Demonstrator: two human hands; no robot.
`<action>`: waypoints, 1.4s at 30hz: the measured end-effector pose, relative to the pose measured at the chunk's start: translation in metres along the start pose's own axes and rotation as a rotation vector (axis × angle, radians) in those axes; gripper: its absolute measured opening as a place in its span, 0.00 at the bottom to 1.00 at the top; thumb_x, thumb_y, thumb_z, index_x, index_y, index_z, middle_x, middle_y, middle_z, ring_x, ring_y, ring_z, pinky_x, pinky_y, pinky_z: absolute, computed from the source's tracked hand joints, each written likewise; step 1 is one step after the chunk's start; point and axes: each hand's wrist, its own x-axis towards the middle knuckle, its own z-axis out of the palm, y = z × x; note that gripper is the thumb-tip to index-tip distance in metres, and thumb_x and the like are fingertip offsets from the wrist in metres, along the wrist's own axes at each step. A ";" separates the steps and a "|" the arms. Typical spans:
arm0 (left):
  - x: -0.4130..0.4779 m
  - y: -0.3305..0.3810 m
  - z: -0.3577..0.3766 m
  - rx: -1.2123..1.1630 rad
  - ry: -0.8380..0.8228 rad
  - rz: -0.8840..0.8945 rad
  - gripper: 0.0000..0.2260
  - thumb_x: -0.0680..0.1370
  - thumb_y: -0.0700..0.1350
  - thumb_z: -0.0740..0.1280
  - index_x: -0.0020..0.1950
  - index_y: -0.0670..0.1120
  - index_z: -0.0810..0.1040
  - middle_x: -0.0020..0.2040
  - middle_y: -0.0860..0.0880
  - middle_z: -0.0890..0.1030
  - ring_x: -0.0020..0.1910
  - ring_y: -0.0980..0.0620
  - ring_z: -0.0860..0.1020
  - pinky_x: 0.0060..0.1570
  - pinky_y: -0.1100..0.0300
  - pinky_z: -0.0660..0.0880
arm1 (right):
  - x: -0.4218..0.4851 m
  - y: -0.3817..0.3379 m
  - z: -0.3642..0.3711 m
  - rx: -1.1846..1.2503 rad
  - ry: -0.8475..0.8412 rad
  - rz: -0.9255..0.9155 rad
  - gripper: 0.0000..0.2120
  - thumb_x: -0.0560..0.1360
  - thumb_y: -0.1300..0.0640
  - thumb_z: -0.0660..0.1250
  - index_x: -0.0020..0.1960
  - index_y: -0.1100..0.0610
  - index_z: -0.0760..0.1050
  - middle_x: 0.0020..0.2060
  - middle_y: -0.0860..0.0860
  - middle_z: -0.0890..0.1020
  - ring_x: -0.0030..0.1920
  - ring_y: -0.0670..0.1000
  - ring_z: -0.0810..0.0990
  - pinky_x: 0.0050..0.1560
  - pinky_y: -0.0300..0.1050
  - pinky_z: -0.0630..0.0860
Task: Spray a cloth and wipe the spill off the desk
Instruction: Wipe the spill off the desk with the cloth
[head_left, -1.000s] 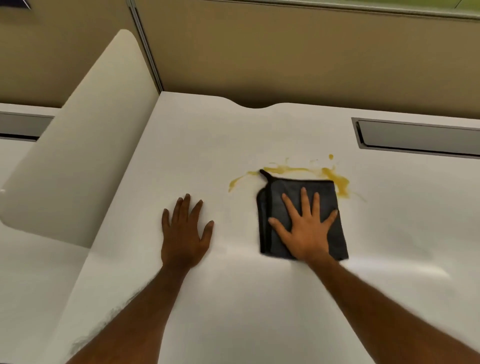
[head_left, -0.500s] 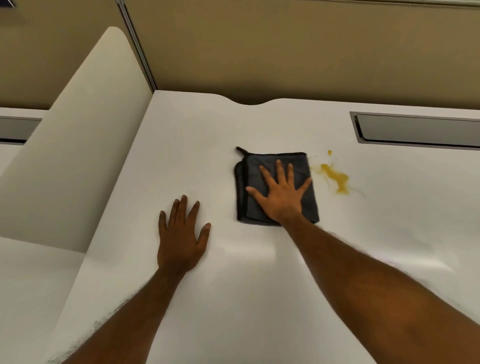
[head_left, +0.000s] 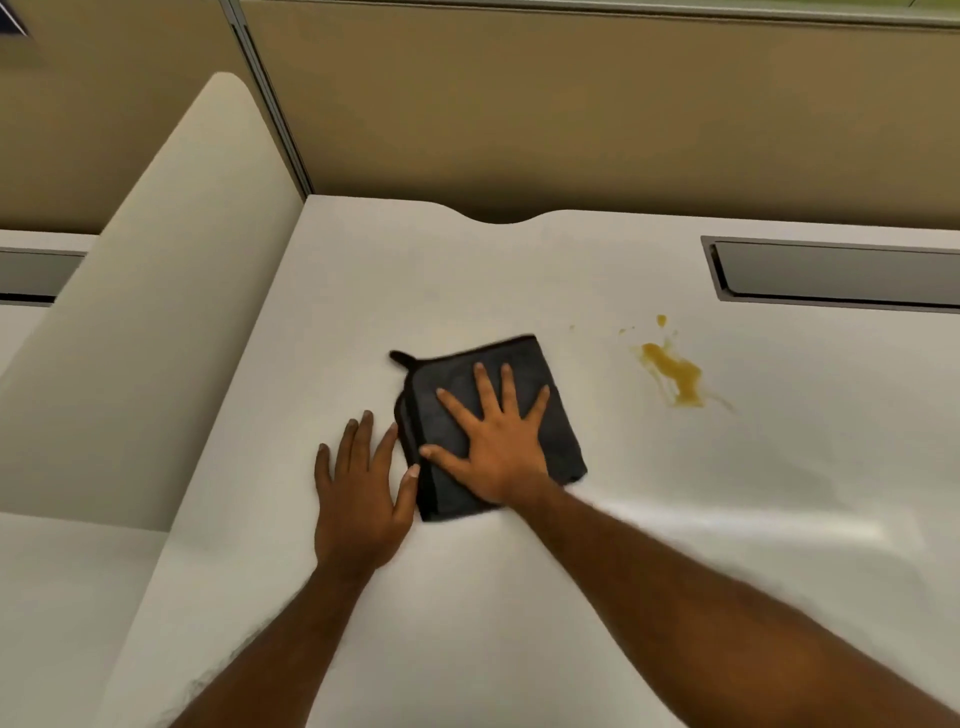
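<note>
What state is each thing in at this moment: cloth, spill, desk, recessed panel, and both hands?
Cloth: dark, folded, flat on the desk, pinned under the right hand.
Spill: yellow patch with small splatters, uncovered, right of the cloth and apart from it.
Desk: white, bare around the cloth apart from the spill.
Recessed panel: closed.
Right hand: open, palm down, fingers spread.
Left hand: open, flat on the desk, thumb at the cloth's left edge.

Soft, even indoor light, faint glare on the desk (head_left: 727, 519), slight blur, wide-angle bending at edges.
</note>
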 end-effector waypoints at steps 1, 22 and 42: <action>0.000 0.000 0.000 0.000 -0.002 -0.002 0.28 0.79 0.60 0.49 0.77 0.50 0.63 0.79 0.45 0.59 0.79 0.47 0.55 0.76 0.41 0.49 | 0.017 0.007 -0.004 -0.001 0.001 0.008 0.38 0.70 0.22 0.44 0.77 0.36 0.46 0.79 0.53 0.43 0.77 0.62 0.36 0.65 0.79 0.35; 0.001 0.002 -0.004 0.005 -0.045 -0.017 0.30 0.78 0.62 0.49 0.77 0.50 0.62 0.80 0.46 0.57 0.80 0.48 0.52 0.77 0.42 0.48 | 0.035 0.044 -0.010 -0.008 0.008 -0.005 0.35 0.72 0.24 0.43 0.76 0.34 0.47 0.80 0.49 0.43 0.78 0.61 0.37 0.64 0.79 0.35; -0.001 0.006 -0.007 0.014 -0.017 -0.029 0.29 0.77 0.62 0.51 0.75 0.50 0.66 0.79 0.46 0.60 0.79 0.48 0.56 0.76 0.45 0.48 | -0.039 0.253 -0.042 0.114 0.080 0.641 0.35 0.71 0.24 0.45 0.75 0.33 0.48 0.79 0.46 0.46 0.78 0.57 0.40 0.67 0.79 0.41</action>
